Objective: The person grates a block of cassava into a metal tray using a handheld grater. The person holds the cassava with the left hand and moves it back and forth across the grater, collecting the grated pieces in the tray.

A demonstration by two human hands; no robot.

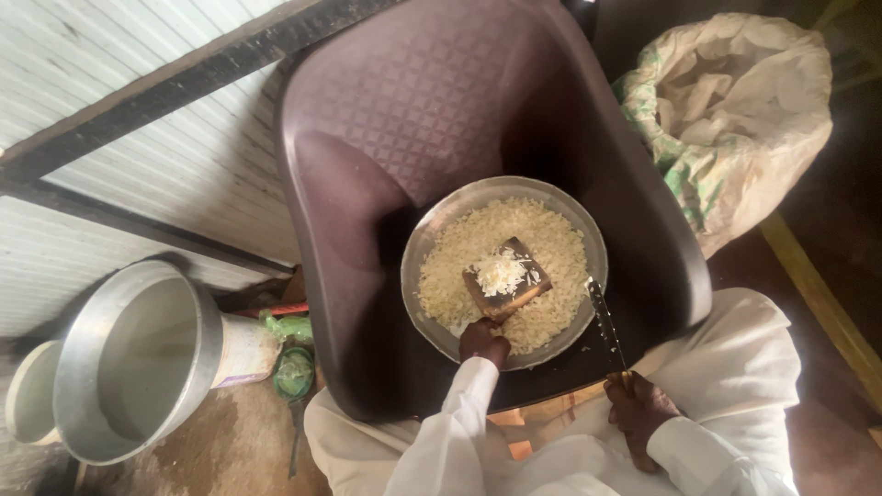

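Here we close our left hand (pixel 483 341) around a small flat block (pixel 506 278) — tilted just ahead of the knuckles so its pile of shreds sits over the metal plate (pixel 432 234) of rice-like flakes. Our right hand (pixel 638 409) grips a knife (pixel 604 321), blade leaning on the plate's rim — within easy reach.

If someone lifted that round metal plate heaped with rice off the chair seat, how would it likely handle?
The metal plate looks stiff and thin, so it probably would not flex. It is shallow and heaped with rice, so tilting would likely spill grains. The slab lying on top might slide; the left hand is at it.
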